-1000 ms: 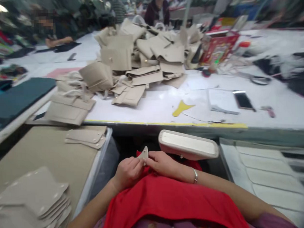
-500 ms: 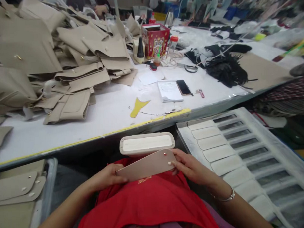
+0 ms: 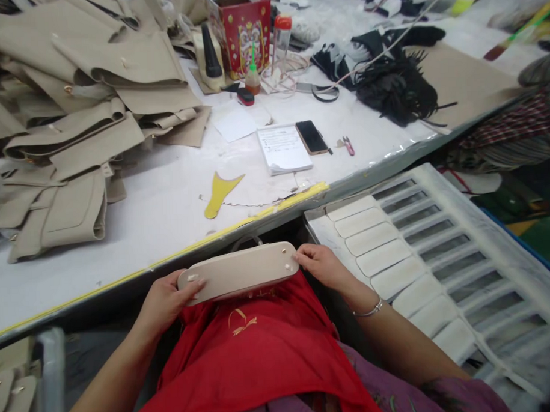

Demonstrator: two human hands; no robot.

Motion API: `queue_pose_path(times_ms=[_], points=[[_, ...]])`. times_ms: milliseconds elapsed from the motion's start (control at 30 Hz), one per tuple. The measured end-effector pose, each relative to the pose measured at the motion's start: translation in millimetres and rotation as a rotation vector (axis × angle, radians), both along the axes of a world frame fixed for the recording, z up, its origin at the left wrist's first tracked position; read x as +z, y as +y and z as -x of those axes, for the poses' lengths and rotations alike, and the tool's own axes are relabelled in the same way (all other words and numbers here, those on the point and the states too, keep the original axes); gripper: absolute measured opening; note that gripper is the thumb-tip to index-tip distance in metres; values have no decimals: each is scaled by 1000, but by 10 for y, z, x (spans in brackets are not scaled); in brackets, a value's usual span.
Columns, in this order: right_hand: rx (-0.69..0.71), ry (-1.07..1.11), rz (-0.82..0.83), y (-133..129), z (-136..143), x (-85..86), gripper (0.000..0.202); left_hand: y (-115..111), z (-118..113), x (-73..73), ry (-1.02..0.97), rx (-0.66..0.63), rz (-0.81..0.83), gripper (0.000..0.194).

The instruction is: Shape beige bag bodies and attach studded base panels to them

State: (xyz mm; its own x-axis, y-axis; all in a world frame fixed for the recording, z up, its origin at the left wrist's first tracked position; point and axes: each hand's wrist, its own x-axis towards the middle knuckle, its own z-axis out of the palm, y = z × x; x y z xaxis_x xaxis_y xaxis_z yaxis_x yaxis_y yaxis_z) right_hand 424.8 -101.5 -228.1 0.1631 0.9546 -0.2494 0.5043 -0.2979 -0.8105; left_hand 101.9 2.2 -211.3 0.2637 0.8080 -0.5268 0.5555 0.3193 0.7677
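A long beige leather panel with rounded ends lies across my lap, at the table's edge. It has a small metal stud near its right end and bits of white at both ends. My left hand grips the left end, its thumb pressed on the face and the other fingers hidden behind. At the right end, my right hand pinches the edge between thumb and forefinger, the other fingers curled. The pale oblong piece with a white middle is now mostly or wholly hidden behind the panel. Beneath is a red apron.
White padded pieces sit in a row on a slatted tray at right. Similar panels lie in a bin at lower left. The table holds beige bag parts, a yellow template, a notepad, a phone and pink snips.
The panel has been raised and turned over the pale oblong piece, showing its lighter face. My left hand has shifted its thumb onto that face. The view has tilted and moved closer to the table.
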Motion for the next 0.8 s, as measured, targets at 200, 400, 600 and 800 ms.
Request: queue_pose_path(times_ms=[200,400,600,800], points=[[-2,-13,43,59,-68,-41,30,2,-26,10,86,-7,26,51],[26,-24,81,62,-116,-38,25,32,-48,12,122,-33,65,52],[12,-17,55,40,-104,-53,27,15,-33,6,142,-21,54,51],[24,-71,21,25,-90,-46,27,6,-18,-23,134,-20,61,53]])
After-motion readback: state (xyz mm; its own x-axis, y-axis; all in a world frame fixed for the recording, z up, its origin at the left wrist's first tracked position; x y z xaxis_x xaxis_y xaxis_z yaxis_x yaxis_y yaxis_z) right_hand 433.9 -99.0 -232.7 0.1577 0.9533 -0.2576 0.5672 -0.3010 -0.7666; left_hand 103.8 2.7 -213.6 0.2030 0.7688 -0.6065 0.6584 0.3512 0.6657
